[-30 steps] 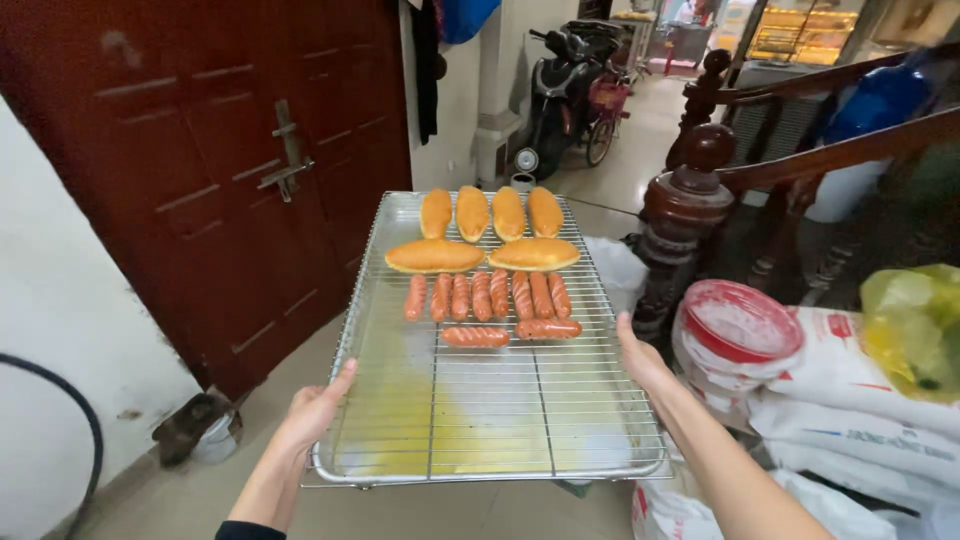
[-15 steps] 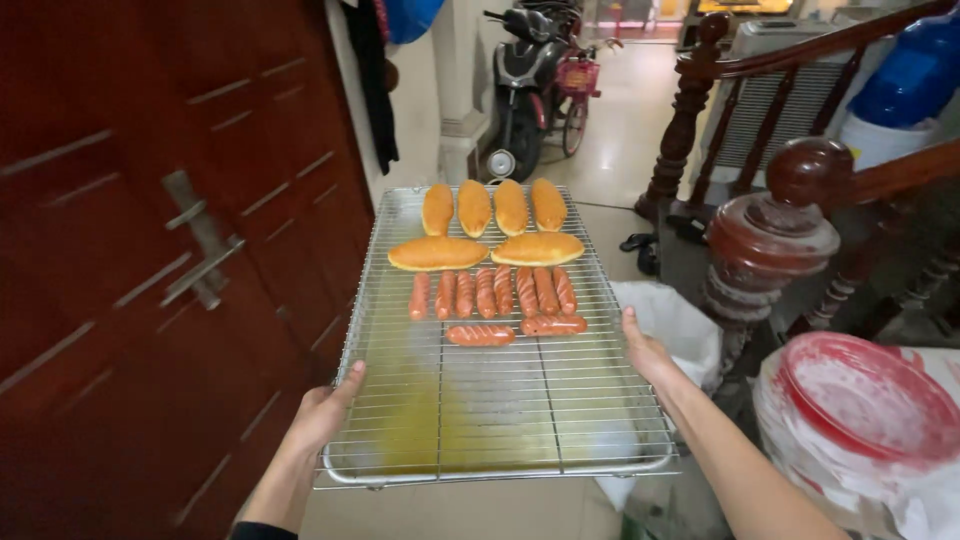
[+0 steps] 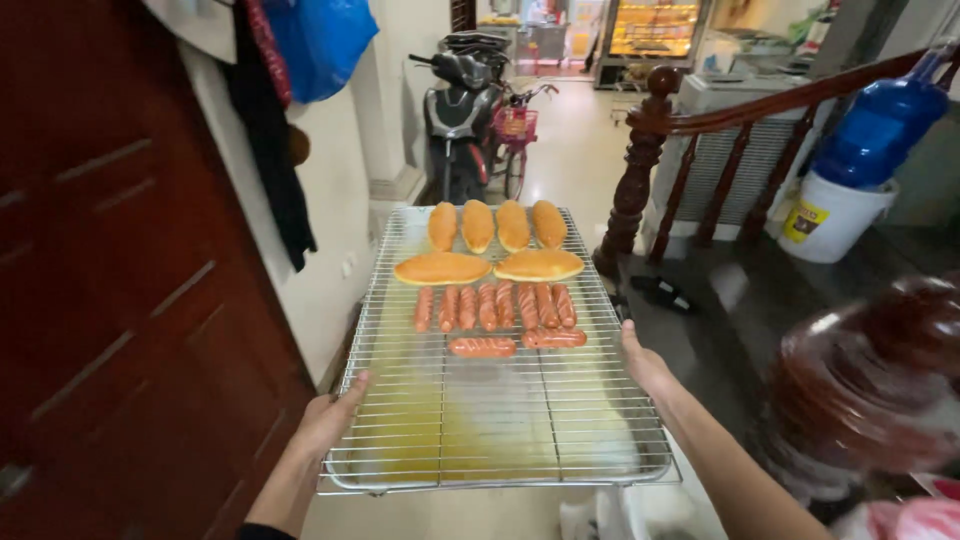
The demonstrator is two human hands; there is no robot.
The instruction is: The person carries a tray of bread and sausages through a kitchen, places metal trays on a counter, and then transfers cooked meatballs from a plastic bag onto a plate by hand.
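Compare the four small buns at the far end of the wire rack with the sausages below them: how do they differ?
The small buns are plump, smooth and golden-yellow; the sausages are thinner, reddish and scored with cuts. All four buns stand in one row, while two sausages lie crosswise under the others. Both sit on the wire rack held by both hands.

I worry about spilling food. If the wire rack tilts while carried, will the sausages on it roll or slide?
Probably yes. The sausages are round and lie loose on the smooth wire rack, so a tilt could roll them. The flatter buns would more likely slide. The left hand and right hand grip opposite edges, which should help keep it level.
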